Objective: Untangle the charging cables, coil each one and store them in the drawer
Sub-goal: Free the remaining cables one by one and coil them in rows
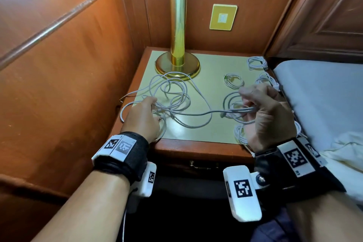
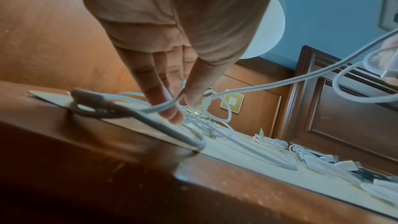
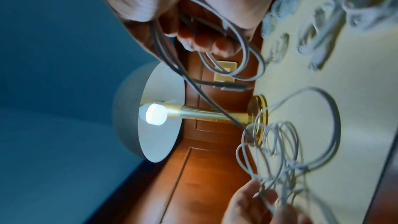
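Tangled white charging cable [image 1: 172, 102] sprawls across the tabletop [image 1: 212, 65] before the brass lamp [image 1: 177, 25]; my left hand [image 1: 143, 118] pinches its loops down so my right hand [image 1: 265, 112], curled around gathered turns, can coil.

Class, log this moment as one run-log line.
left hand: pinches tangled cable | right hand: holds cable loops | drawer: shut
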Available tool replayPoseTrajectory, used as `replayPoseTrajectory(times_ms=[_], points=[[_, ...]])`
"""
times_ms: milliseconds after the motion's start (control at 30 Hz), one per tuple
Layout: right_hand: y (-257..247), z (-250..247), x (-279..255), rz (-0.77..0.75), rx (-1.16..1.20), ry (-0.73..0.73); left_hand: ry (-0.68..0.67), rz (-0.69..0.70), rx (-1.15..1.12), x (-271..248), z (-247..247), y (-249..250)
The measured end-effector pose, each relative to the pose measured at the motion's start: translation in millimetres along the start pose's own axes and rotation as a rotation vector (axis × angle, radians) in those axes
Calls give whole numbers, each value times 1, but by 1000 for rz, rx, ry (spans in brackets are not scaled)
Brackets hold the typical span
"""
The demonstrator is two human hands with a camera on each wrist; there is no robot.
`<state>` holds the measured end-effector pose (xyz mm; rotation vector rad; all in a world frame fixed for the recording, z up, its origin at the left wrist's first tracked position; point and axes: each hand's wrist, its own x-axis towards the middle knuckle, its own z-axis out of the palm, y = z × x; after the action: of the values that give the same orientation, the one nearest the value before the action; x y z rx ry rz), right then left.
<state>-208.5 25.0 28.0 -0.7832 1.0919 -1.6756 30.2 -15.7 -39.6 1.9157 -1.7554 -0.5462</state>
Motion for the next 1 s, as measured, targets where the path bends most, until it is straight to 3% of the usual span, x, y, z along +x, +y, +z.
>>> replayPoseTrajectory(times_ms=[133, 200, 333, 467, 533, 767, 867, 1000], points=[[4, 4, -3, 282, 176, -68, -4, -17, -3, -1, 0, 3], [8, 11, -8, 366, 50, -108, -15, -19, -9, -1, 0, 2], [30, 18, -14, 428, -520, -283, -55, -7, -4, -1, 3, 2], [49, 24, -25, 212, -1320, -505, -80, -13, -37, -2, 4, 3], [59, 26, -33, 170, -1503, -558, -75, -11, -29, -3, 3, 3], [76, 30, -41, 60, -1611, -486, -55, -12, 1, -5, -2, 4], [75, 31, -38, 86, -1645, -452, -58, -22, -11, -5, -2, 6], [72, 29, -35, 166, -1662, -527, -46, -29, -19, -5, -4, 10]])
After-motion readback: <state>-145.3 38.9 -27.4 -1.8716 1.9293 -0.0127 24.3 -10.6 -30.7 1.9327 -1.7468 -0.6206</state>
